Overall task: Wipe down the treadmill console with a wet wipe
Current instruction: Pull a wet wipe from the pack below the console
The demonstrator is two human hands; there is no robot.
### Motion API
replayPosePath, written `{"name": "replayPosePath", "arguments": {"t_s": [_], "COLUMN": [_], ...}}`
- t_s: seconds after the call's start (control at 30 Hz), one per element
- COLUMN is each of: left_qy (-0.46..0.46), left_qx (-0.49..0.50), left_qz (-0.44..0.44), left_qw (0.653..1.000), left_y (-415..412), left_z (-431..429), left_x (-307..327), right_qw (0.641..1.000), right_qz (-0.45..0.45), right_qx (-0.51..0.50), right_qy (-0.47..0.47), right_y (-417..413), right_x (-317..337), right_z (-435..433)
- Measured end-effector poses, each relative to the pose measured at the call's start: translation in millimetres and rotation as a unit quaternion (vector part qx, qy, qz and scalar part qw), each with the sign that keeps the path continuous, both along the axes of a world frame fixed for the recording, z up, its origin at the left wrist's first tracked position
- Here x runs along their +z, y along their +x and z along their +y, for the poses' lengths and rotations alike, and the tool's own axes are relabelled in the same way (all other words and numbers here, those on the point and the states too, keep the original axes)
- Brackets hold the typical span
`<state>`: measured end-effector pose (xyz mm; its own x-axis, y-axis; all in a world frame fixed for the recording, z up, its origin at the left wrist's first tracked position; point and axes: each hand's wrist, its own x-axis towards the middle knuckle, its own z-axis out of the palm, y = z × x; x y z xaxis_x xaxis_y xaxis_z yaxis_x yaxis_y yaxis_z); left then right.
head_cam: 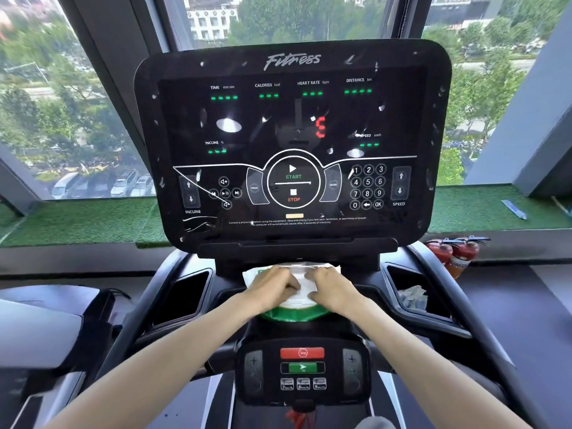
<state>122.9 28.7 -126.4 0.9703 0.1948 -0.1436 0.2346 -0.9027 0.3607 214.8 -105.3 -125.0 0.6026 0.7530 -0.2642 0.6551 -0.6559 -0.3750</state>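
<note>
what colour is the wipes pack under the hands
The wipes pack is white with green; head view.

- Two red fire extinguishers [455,253] stand side by side on the floor to your right, just below the ledge.
- Green fake grass [93,221] covers the window ledge ahead of you.
- At your far right, a blue and white strip [513,209] lies on that grass, perhaps a tube.
- A crumpled grey wad [413,297] sits in the right-hand pocket [399,274].
- Through the window you see parked cars [123,184], trees and a pale building [210,20].
</note>
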Motion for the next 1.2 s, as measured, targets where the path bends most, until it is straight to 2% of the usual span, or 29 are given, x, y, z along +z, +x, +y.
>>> {"name": "replayPosePath", "arguments": {"t_s": [0.1, 0.17, 0.53, 0.77, 0.93, 1.07, 1.13, 1.2], "left_qy": [-0.096, -0.124, -0.035, -0.111, -0.16, -0.107, -0.089, -0.022], "left_qx": [0.053, 0.087, 0.076, 0.022, 0.022, 0.01, 0.005, -0.011], "left_qz": [-0.03, -0.045, -0.003, -0.004, 0.004, -0.054, -0.048, -0.024], "left_qw": [0.994, 0.987, 0.996, 0.994, 0.987, 0.993, 0.995, 0.999], "left_y": [0, 0, 13, 8, -11, -19, -18, -15], "left_z": [1, -1, -13, 5, 14, 13, 7, 3], "left_x": [-9, -12, -2, 16, 19, 3, 3, 5], "right_qw": [1.0, 1.0, 1.0, 1.0, 0.999, 0.999, 0.999, 0.999], "right_qz": [-0.012, -0.018, 0.009, -0.014, -0.03, -0.045, -0.048, -0.048], "right_qx": [0.006, 0.009, -0.01, -0.012, -0.002, 0.009, 0.006, 0.005], "right_qy": [-0.006, -0.007, -0.004, 0.007, -0.014, -0.019, -0.02, -0.025], "right_y": [0, 1, -1, 0, -2, -4, -4, -3], "right_x": [-2, -3, -1, 3, 4, 3, 4, 5], "right_z": [0, -1, -1, -2, -1, 4, 6, 7]}}
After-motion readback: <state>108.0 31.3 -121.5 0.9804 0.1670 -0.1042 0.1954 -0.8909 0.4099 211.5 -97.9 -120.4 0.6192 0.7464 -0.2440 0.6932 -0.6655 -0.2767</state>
